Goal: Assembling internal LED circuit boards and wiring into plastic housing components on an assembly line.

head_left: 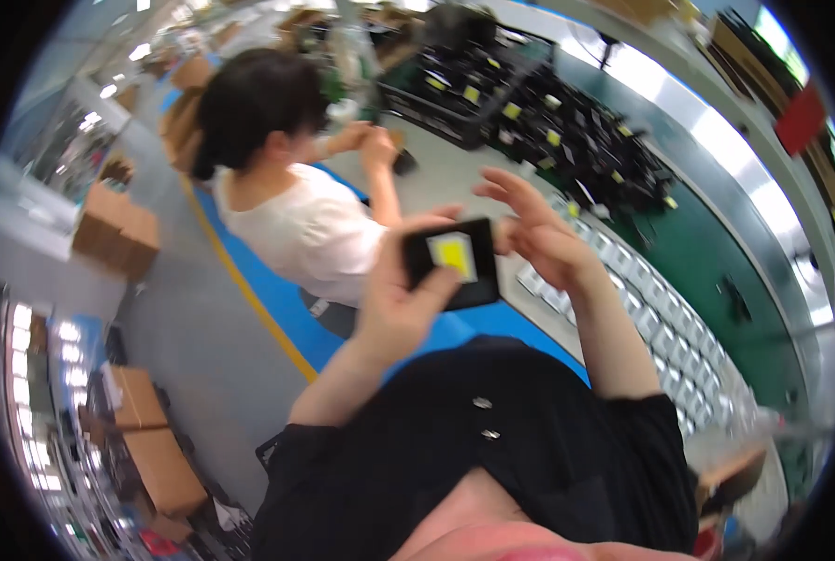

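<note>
In front of my chest, my left hand (401, 297) is closed around a flat black rectangular device (483, 264). Its thumb lies across the face of the device, next to a yellow and white label (452, 254). My right hand (546, 234) is just to the right of the device, fingers spread and slightly blurred. Its thumb side comes close to the device's edge; whether they touch I cannot tell. Nothing shows between the right fingers.
At my left a co-worker in a white top (296, 220) handles a small dark item. A black crate (436, 112) and a heap of black devices (576, 150) with yellow labels lie on the bench. A tray with rows of pale pieces (665, 323) sits at right. Cardboard boxes (160, 467) stand left.
</note>
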Motion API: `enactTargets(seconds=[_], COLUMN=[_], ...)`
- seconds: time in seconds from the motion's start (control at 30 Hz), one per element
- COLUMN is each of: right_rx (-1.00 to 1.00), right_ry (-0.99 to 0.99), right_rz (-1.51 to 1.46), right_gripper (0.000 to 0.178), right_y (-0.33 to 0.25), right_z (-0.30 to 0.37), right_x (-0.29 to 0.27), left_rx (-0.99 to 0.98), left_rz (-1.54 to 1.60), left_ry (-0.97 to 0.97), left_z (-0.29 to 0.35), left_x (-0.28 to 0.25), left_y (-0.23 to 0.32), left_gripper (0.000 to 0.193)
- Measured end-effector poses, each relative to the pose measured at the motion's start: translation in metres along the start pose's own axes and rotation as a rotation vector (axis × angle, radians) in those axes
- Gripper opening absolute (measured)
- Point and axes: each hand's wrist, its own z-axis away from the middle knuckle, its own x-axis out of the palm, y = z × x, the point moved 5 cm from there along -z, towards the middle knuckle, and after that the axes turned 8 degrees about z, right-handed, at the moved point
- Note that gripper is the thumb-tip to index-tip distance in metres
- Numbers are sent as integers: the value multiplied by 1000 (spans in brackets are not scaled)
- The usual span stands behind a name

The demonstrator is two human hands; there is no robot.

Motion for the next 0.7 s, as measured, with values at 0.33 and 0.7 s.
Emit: enactTargets(seconds=[0.33,0.7], right_rx=[626,-50], right_ry=[-279,334], right_rz=[577,827], right_gripper=[30,21], right_y=[52,2], right_z=[-2,-197], right_x=[-3,-155], left_rx=[-417,-821], left_rz=[138,16], left_ry=[208,537], left_z=[22,136], left_x=[-65,-97], left_y=[-35,-99], left_gripper=[45,43])
